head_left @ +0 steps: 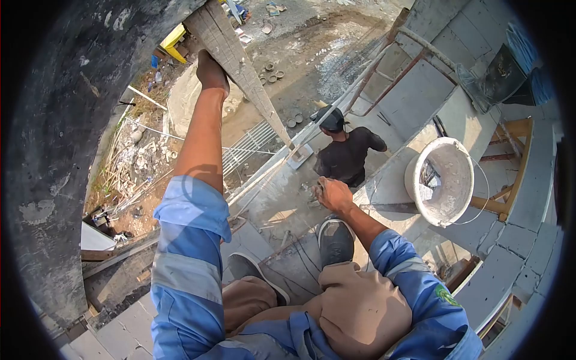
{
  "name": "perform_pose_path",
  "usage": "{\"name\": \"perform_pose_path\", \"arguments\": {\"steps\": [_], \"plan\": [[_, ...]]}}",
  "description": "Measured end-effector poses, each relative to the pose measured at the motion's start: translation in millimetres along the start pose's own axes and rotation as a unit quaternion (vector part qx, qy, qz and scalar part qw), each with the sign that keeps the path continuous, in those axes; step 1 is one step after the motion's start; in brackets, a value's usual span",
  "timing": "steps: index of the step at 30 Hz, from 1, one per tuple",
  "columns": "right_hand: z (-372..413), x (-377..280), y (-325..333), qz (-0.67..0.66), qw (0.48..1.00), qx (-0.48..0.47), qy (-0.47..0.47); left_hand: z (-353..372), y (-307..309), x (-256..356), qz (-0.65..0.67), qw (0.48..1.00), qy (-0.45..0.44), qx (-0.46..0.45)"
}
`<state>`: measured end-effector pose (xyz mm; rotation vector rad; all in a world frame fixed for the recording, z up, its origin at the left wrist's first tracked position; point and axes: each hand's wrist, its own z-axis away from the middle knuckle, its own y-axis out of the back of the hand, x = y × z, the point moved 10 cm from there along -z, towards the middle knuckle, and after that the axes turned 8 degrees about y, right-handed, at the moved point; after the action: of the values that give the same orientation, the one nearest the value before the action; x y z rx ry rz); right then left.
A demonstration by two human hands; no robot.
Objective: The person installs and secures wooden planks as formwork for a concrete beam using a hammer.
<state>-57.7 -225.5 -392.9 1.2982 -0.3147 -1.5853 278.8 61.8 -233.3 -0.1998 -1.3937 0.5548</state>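
Note:
My left arm stretches far forward, and my left hand [212,75] is closed at the edge of a long wooden plank [243,69], its fingers partly hidden. The plank slants down to a narrow end near the scaffold rail. Close in front of my knees, my right hand [335,195] is curled shut, and whatever lies between its fingers is too small to make out. To the right of it stands a whitish, mortar-stained bucket [443,183] with a wire handle and some objects inside. My dark shoes [336,242] are below my right hand.
A person in a black shirt and cap [348,150] is below, just beyond my right hand. A dark panel [54,150] fills the left side. Metal scaffold bars [390,78] rise at upper right. Far below lies the ground [294,54] with rubble and several round containers.

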Motion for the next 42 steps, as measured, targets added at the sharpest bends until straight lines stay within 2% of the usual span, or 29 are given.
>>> {"name": "perform_pose_path", "arguments": {"steps": [8,12,14,15,17,18,19,20,21,22,27,29,32,36,37,38,39,41,42], "plan": [[0.5,-0.3,4.8,-0.006,1.000,0.021,-0.006,16.3,-8.9,5.4,-0.008,1.000,0.006,0.026],[-2.7,4.7,-1.6,-0.007,1.000,-0.013,-0.018,22.4,-12.6,9.5,0.004,1.000,0.008,0.028],[-8.7,18.8,-30.5,0.024,0.992,-0.119,-0.038,35.4,-20.3,15.9,-0.012,0.999,-0.005,0.047],[-16.3,23.3,-37.8,0.025,0.991,-0.123,-0.037,42.9,-21.4,19.6,-0.029,0.997,-0.015,0.066],[-30.2,14.6,-68.9,0.153,0.952,-0.255,0.066,46.7,-17.5,19.0,-0.016,0.996,0.001,0.092],[-45.1,-8.0,-41.3,0.188,0.968,-0.089,0.140,49.7,-19.4,22.7,-0.066,0.994,-0.008,0.089],[-46.8,-41.2,-2.2,0.218,0.950,0.083,0.208,51.0,-21.9,25.9,-0.115,0.990,-0.017,0.083],[-58.1,-63.9,20.8,0.219,0.949,0.084,0.210,34.4,-14.3,13.4,-0.014,0.997,0.007,0.075],[-74.7,-68.6,17.0,0.210,0.963,-0.108,0.129,33.1,-11.3,12.7,-0.013,0.997,0.002,0.076],[-69.8,-60.5,2.0,0.191,0.936,-0.293,0.042,33.0,-12.5,10.8,-0.006,0.998,0.012,0.063],[-66.0,-29.1,-25.7,0.217,0.917,-0.335,-0.004,34.9,-16.0,18.2,-0.061,0.996,-0.017,0.060],[-50.3,-27.6,-26.7,0.141,0.907,-0.396,-0.033,32.3,-11.9,14.4,-0.056,0.996,-0.005,0.065],[-45.0,-31.3,-20.3,0.154,0.906,-0.393,-0.031,34.0,-14.7,15.1,-0.065,0.995,0.006,0.070],[-56.0,-30.7,-27.9,0.165,0.914,-0.371,-0.005,33.4,-13.7,18.2,-0.073,0.993,-0.028,0.084],[-69.8,-44.0,-9.4,0.221,0.949,-0.220,0.047,34.4,-11.4,21.1,-0.090,0.990,-0.049,0.097],[-75.2,-59.8,14.1,0.271,0.956,-0.062,0.097,33.5,-10.4,19.9,-0.090,0.990,-0.048,0.097],[-79.0,-56.9,13.5,0.271,0.956,-0.063,0.096,31.8,-9.4,17.1,-0.075,0.992,-0.039,0.093],[-69.8,-43.9,-15.1,0.152,0.940,-0.306,0.017,35.6,-11.6,20.1,-0.058,0.994,-0.030,0.089],[-69.6,-48.9,-10.9,0.151,0.941,-0.304,0.015,40.1,-12.7,22.1,-0.040,0.994,-0.021,0.098]]}}
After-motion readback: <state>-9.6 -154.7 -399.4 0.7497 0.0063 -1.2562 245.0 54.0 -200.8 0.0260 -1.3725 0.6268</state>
